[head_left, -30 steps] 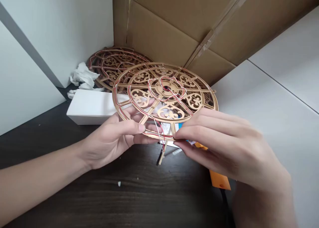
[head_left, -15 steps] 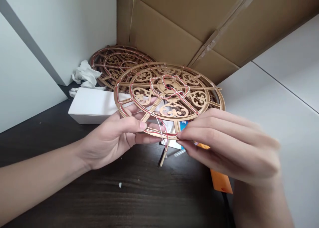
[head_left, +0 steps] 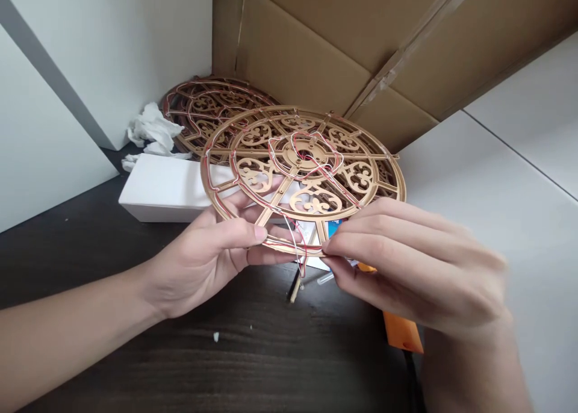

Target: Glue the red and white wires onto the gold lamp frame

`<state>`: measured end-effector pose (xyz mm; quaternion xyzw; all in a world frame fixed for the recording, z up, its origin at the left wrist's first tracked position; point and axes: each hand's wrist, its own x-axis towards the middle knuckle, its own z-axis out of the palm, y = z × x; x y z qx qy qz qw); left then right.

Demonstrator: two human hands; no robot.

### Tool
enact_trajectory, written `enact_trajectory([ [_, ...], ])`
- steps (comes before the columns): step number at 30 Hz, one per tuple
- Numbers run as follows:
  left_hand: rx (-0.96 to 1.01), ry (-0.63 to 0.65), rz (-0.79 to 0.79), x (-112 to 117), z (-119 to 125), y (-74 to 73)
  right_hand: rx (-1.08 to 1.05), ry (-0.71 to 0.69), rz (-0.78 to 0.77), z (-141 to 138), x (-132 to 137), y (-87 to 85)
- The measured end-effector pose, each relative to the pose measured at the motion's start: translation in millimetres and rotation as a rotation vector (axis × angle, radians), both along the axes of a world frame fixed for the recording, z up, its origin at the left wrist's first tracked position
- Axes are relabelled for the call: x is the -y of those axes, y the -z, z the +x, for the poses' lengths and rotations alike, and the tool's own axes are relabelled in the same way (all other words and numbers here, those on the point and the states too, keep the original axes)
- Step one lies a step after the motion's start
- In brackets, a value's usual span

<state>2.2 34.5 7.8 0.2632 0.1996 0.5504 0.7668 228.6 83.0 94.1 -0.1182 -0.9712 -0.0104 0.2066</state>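
A round gold-brown openwork disc (head_left: 311, 205) with scroll patterns and spokes is held up, tilted, in the middle of the view. Red and white wires (head_left: 332, 175) run along its rings and loop around its hub; a pair hangs below the front rim. My left hand (head_left: 212, 250) grips the rim at the front left, thumb on top and fingers underneath. At the front right, my right hand (head_left: 415, 262) pinches the rim and the wire lying along it between thumb and fingertips; its other fingers are bent over the disc's edge.
Similar wired discs (head_left: 198, 109) lie stacked behind. A white box (head_left: 162, 187) and crumpled tissue (head_left: 156, 130) are at left, with a cardboard box (head_left: 307, 46) at the back. An orange tool handle (head_left: 403, 333) with a black cord lies on the dark wood surface (head_left: 253, 365), near white scraps.
The disc tips slightly, its left rim shifting a little left and its near edge slightly lower. Both hands keep their hold with almost no movement.
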Motion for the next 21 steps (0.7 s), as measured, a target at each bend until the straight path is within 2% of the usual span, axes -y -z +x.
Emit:
enact_trajectory([
  [10, 0.015, -0.002, -0.012, 0.3, 1.3, -0.8, 0.025, -0.011, 0.085, 2.0, -2.3, 6.1],
  [21, -0.055, -0.016, -0.024, 1.2, 0.8, -1.6, -0.001, 0.076, 0.122, 2.6, 5.4, 7.8],
])
